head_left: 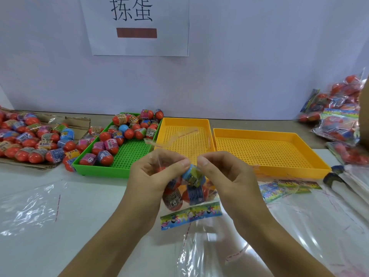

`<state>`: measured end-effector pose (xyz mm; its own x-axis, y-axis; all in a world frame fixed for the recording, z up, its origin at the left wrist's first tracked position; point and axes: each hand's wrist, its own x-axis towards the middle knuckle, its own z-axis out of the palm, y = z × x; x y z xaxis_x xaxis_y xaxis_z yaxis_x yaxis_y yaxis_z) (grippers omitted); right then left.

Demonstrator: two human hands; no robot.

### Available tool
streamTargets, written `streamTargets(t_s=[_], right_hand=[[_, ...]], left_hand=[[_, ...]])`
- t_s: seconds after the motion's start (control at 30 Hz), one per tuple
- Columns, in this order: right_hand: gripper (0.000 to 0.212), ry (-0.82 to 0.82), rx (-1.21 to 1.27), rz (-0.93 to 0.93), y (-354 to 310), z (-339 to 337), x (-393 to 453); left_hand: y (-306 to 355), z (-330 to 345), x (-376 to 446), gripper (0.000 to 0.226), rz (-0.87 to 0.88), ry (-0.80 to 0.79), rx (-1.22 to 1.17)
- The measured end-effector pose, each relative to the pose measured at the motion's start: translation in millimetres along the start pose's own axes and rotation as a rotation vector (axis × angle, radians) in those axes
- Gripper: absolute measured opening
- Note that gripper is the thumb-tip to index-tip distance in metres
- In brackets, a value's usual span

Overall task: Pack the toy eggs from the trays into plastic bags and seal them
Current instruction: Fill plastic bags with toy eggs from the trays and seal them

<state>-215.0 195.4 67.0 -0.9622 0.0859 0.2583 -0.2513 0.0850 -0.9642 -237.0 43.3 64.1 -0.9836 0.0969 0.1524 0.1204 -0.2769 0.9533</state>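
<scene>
At the centre of the frame, lifted just above the white tabletop (95, 196), hangs the small clear plastic bag (187, 188) holding several glossy red toy eggs with printed wrap bands, one blue-capped egg (194, 174) uppermost. A bright cartoon-printed paper strip (190, 213) lies across its lower part, probably a label card packed in with the eggs. The left hand (153, 176) and the right hand (225, 174) each pinch the bag's upper edge between thumb and forefinger, one either side of the mouth, with the thin flap rising behind them. That hold looks meant to draw the film taut so the flap can be folded down and stuck; by my reading the filling is done and the sealing is in hand.

Just behind the hands, in mid-frame, stands the green perforated plastic tray (127, 158), rigid and grid-holed, its far half piled with smooth eggs, the near half bare. To its right sit two yellow perforated plastic trays (267, 150), with no eggs in them. At left of frame a heap of loose eggs rests on flattened brown cardboard (77, 121). At far right lie filled, crinkly bags of eggs (337, 116), likely finished packs set aside. Limp, shiny empty bags (30, 208) lie flat at lower left and lower right, handy for the next fill. A white paper sign (135, 25) hangs on the wall at upper centre
</scene>
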Motion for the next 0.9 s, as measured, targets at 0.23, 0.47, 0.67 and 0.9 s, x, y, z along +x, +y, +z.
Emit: streamTargets(t_s=[0.23, 0.47, 0.67, 0.9], right_hand=[[0.022, -0.025, 0.057, 0.005, -0.2, -0.7, 0.5], [0.010, 0.102, 0.229, 0.074, 0.2, -5.4, 3.4], [0.015, 0.110, 0.192, 0.081, 1.2, -2.8, 3.3], [0.015, 0.124, 0.136, 0.052, 0.0, -1.7, 0.6]], left_hand=[[-0.1, 2.5, -2.4, 0.021, -0.041, -0.063, 0.020], [6.1, 4.1, 1.5, 0.032, -0.025, 0.031, -0.080], [3.1, 4.7, -0.6, 0.034, 0.017, 0.070, 0.032], [3.1, 7.0, -3.5, 0.030, 0.074, 0.075, 0.038]])
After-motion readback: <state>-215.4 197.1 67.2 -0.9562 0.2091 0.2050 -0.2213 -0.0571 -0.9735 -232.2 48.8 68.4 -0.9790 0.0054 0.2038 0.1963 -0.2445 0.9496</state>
